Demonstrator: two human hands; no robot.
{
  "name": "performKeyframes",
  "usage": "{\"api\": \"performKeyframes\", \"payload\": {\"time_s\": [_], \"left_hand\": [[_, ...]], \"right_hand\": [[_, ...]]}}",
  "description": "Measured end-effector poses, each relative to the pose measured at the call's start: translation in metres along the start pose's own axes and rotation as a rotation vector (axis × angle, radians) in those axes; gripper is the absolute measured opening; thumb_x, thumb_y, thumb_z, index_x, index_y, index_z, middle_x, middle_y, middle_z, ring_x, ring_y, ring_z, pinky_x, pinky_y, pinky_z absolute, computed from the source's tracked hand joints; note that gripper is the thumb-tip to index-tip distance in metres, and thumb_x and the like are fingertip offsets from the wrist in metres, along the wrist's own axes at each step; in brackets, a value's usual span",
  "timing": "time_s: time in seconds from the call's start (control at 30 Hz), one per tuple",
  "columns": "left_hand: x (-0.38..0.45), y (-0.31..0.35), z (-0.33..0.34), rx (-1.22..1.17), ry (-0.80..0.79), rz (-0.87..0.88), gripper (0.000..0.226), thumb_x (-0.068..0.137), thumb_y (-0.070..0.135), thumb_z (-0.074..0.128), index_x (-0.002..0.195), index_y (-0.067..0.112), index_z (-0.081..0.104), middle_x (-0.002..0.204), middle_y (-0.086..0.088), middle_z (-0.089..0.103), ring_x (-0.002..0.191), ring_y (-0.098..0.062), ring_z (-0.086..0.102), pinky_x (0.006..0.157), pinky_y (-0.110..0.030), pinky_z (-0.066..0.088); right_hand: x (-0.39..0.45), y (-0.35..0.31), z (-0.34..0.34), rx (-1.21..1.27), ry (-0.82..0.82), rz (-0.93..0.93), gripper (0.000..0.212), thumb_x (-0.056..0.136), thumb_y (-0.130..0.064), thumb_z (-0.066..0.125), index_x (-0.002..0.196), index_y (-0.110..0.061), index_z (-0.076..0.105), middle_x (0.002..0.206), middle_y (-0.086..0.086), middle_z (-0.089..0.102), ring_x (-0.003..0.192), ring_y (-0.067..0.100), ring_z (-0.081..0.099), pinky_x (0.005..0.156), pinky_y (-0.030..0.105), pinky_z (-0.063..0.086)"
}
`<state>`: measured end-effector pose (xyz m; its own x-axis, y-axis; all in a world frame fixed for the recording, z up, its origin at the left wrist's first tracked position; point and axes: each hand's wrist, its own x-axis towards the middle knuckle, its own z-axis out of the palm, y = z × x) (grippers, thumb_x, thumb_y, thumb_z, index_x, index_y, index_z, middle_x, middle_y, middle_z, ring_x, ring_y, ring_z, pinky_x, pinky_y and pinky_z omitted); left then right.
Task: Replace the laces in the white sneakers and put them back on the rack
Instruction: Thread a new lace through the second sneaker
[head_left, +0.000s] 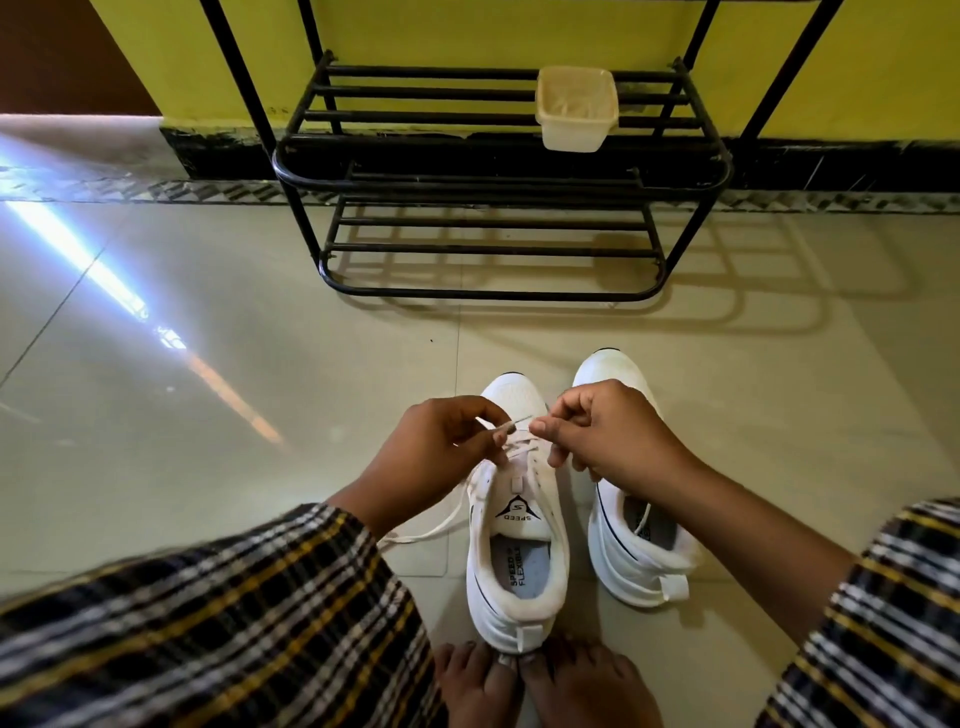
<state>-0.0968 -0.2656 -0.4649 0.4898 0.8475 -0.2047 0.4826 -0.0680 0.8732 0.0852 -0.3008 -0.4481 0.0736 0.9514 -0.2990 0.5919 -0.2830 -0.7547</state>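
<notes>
Since the lace (506, 430) is thin, limp and light, it will flop and slip unless pinched right at its stiff tip, which is where the left hand (436, 457) has it between curled thumb and fingers, just over the lower eyelets of the left sneaker (517, 545); its loose tail trails onto the floor (208, 415) beside that shoe. The right hand (608, 436) has its fingers curled at the lace's other end, though what exactly it grips is hard to tell. Both sneakers sit on the floor, the right sneaker (631, 551) just beside; they look light with soft collars, best lifted by the heel onto the rack (498, 150).
</notes>
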Motion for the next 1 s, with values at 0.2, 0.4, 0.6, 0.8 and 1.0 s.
{"api": "performKeyframes", "payload": {"time_s": [0.2,0.4,0.6,0.8,1.0], "left_hand": [[0.006,-0.01,0.007,0.088,0.088,-0.116,0.011,0.086,0.034,0.067,0.077,0.029,0.073,0.068,0.017,0.069,0.059,-0.001,0.057,0.061,-0.018,0.042],[0.008,-0.007,0.026,0.309,0.033,-0.091,0.01,0.087,0.029,0.064,0.092,0.029,0.073,0.082,0.005,0.071,0.06,0.004,0.052,0.058,-0.001,0.035],[0.009,-0.015,0.044,0.481,0.079,-0.073,0.017,0.086,0.03,0.058,0.093,0.027,0.073,0.088,0.008,0.07,0.095,-0.016,0.05,0.072,-0.026,0.042],[0.009,-0.02,0.049,0.339,0.144,-0.085,0.011,0.084,0.029,0.064,0.084,0.026,0.074,0.084,0.008,0.071,0.09,-0.014,0.055,0.07,-0.024,0.039],[0.008,-0.021,0.052,0.265,0.145,-0.087,0.011,0.083,0.026,0.065,0.08,0.025,0.075,0.082,0.006,0.071,0.088,-0.014,0.057,0.074,-0.028,0.045]], "right_hand": [[-0.006,0.016,0.026,-0.539,-0.186,0.034,0.046,0.084,-0.054,0.059,0.081,-0.008,0.064,0.078,0.008,0.065,0.074,0.023,0.061,0.063,0.031,0.045],[-0.006,0.017,0.025,-0.551,-0.173,-0.017,0.033,0.083,-0.031,0.056,0.059,-0.011,0.047,0.057,0.005,0.045,0.063,0.025,0.05,0.047,0.028,0.028],[-0.01,0.025,0.019,-0.483,-0.195,-0.023,0.028,0.083,-0.018,0.055,0.059,-0.01,0.043,0.062,0.01,0.044,0.059,0.021,0.041,0.05,0.031,0.026],[-0.014,0.026,0.018,-0.486,-0.208,-0.076,0.032,0.084,-0.015,0.053,0.057,-0.012,0.037,0.056,0.003,0.037,0.057,0.019,0.037,0.05,0.03,0.026],[-0.016,0.022,0.02,-0.532,-0.217,-0.125,0.035,0.086,-0.016,0.05,0.055,-0.014,0.034,0.059,0.002,0.036,0.06,0.02,0.041,0.049,0.025,0.027]]}}
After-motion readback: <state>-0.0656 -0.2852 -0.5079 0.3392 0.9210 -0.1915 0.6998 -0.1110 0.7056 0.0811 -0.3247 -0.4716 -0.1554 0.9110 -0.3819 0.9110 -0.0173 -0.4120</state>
